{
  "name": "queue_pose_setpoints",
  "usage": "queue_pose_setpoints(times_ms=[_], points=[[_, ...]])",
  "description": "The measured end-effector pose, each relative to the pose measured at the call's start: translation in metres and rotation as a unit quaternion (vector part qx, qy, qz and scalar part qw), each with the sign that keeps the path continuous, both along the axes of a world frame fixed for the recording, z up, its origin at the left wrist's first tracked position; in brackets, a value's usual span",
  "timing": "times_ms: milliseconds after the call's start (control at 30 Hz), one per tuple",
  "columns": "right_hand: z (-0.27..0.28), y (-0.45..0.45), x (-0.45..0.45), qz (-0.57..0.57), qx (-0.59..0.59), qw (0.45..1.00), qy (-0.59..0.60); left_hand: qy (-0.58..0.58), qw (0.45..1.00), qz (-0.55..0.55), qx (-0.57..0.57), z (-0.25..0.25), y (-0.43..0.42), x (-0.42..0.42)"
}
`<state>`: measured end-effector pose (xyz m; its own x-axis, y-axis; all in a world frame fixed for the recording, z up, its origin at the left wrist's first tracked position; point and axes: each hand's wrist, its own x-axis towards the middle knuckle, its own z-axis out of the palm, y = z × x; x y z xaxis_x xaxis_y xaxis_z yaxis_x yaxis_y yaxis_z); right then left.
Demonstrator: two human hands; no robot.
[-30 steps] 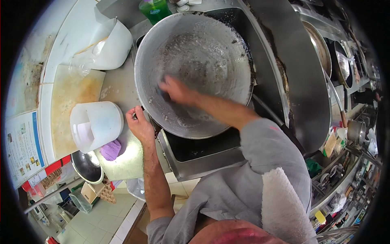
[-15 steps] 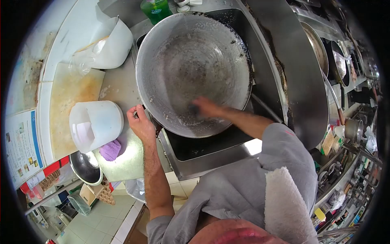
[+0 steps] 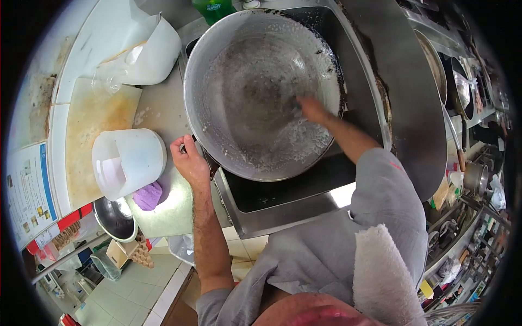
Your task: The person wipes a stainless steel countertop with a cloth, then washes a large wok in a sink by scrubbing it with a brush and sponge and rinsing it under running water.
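Observation:
A wide metal pot (image 3: 217,65), its inside wet with suds and dark stains, rests over a sink (image 3: 255,195). My left hand (image 3: 190,160) is closed around the pot's handle at the rim's lower left. Inside the pot, toward its right side, my right hand (image 3: 314,110) presses on the inner surface. Its fingers are blurred, and something small and dark shows at them, too unclear to name.
Left of the pot stand a white tub (image 3: 138,163) and another white container (image 3: 160,54). A purple cloth (image 3: 147,195) lies beside the tub. A green bottle (image 3: 213,7) is behind the pot. Pans (image 3: 462,89) are at far right.
My right hand has swept from the pot's left side along the lower part to the right side. My left hand stays on the handle. The view has shifted slightly.

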<state>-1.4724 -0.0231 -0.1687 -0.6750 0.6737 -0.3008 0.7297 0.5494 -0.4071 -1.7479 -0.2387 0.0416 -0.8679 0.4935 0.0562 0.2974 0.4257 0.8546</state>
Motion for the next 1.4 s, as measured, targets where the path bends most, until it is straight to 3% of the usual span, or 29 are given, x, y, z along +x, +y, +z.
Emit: queue_pose_setpoints(times_ms=[33, 100, 167, 233, 267, 300, 333, 367, 433, 467, 500, 567, 633, 667, 700, 733, 767, 800, 900, 967, 1000, 1033, 1133, 1200, 1233, 1300, 1333, 1367, 1400], points=[[-0.010, -0.029, 0.000, 0.089, -0.054, 0.994, 0.043, -0.002, 1.000, -0.001, 0.002, -0.001, -0.001, -0.001], [-0.009, -0.092, -0.042, 0.163, -0.120, 0.938, 0.282, -0.021, 1.000, 0.000, 0.004, -0.003, -0.001, -0.003], [0.073, -0.113, -0.118, 0.197, -0.077, 0.939, 0.270, -0.001, 1.000, -0.003, 0.001, 0.003, 0.000, 0.000], [0.095, -0.075, -0.180, 0.116, 0.002, 0.892, 0.436, 0.021, 1.000, -0.002, -0.006, 0.002, 0.002, 0.002], [0.096, -0.034, -0.203, 0.132, 0.135, 0.915, 0.357, 0.005, 1.000, 0.003, -0.002, 0.000, 0.002, 0.001], [0.095, 0.015, -0.213, 0.081, 0.032, 0.893, 0.442, -0.011, 1.000, 0.008, -0.001, -0.001, 0.000, 0.000], [0.102, 0.058, -0.202, 0.107, 0.183, 0.923, 0.322, -0.008, 1.000, 0.009, -0.008, -0.001, -0.001, 0.000], [0.096, 0.075, -0.178, -0.002, 0.101, 0.948, 0.301, -0.006, 1.000, 0.010, -0.010, 0.000, 0.000, 0.000], [0.086, 0.106, -0.129, -0.248, -0.056, 0.930, 0.267, -0.006, 1.000, 0.006, -0.014, -0.001, -0.002, 0.000], [0.022, 0.118, -0.095, -0.149, 0.099, 0.964, 0.197, -0.008, 1.000, 0.006, -0.010, -0.003, -0.002, -0.002], [0.044, 0.083, -0.063, -0.138, 0.125, 0.977, 0.104, -0.011, 1.000, 0.006, -0.004, -0.003, -0.001, -0.002], [0.031, 0.033, -0.032, -0.142, 0.030, 0.989, -0.038, -0.009, 1.000, 0.005, -0.002, -0.001, 0.000, -0.001], [0.038, -0.020, -0.023, -0.096, -0.237, 0.964, 0.068, -0.006, 1.000, 0.007, 0.000, -0.001, 0.000, -0.001], [0.027, -0.052, -0.033, 0.018, -0.159, 0.984, 0.074, -0.009, 1.000, 0.008, 0.000, -0.001, -0.001, -0.001], [0.005, -0.087, -0.052, 0.057, -0.122, 0.976, 0.168, -0.011, 1.000, 0.009, 0.001, -0.002, 0.000, -0.001], [0.071, -0.102, -0.085, 0.124, -0.163, 0.968, 0.143, -0.010, 1.000, 0.009, 0.004, -0.003, -0.001, -0.002], [0.070, -0.114, -0.120, 0.162, -0.063, 0.950, 0.258, -0.009, 1.000, 0.008, 0.004, -0.005, -0.002, -0.003], [0.101, -0.104, -0.150, 0.180, -0.089, 0.920, 0.337, -0.007, 1.000, 0.008, 0.004, -0.006, -0.002, -0.003], [0.125, 0.008, -0.213, 0.263, 0.258, 0.858, 0.358, 0.002, 1.000, 0.016, -0.006, -0.001, 0.000, 0.001], [0.134, 0.095, -0.187, 0.180, 0.281, 0.911, 0.242, 0.005, 1.000, 0.016, -0.013, 0.001, 0.001, 0.000], [0.102, 0.131, -0.159, 0.102, 0.387, 0.874, 0.275, 0.001, 1.000, 0.017, -0.022, 0.001, -0.001, 0.001], [0.094, 0.153, -0.119, 0.073, 0.329, 0.926, 0.171, -0.001, 1.000, 0.017, -0.027, 0.000, -0.003, 0.001], [0.062, 0.113, -0.013, -0.166, 0.312, 0.935, 0.031, -0.020, 1.000, 0.023, -0.004, 0.001, 0.001, 0.000], [0.059, 0.081, 0.000, -0.320, 0.282, 0.905, -0.002, -0.019, 1.000, 0.010, -0.013, 0.000, -0.001, 0.000], [0.059, 0.084, -0.006, -0.322, 0.282, 0.904, -0.003, -0.020, 1.000, 0.007, -0.012, -0.001, -0.003, -0.001], [0.061, 0.119, -0.047, -0.543, 0.213, 0.785, 0.208, -0.015, 1.000, 0.004, -0.005, -0.002, -0.001, -0.002], [0.040, 0.154, -0.080, -0.529, 0.295, 0.731, 0.316, -0.012, 1.000, 0.004, -0.003, 0.000, 0.001, -0.001], [0.068, 0.169, -0.119, -0.554, 0.181, 0.730, 0.356, 0.002, 1.000, 0.004, -0.016, 0.002, 0.002, 0.001], [0.076, 0.177, -0.162, -0.494, 0.206, 0.699, 0.474, 0.015, 0.999, 0.006, -0.030, 0.005, 0.001, 0.001]])
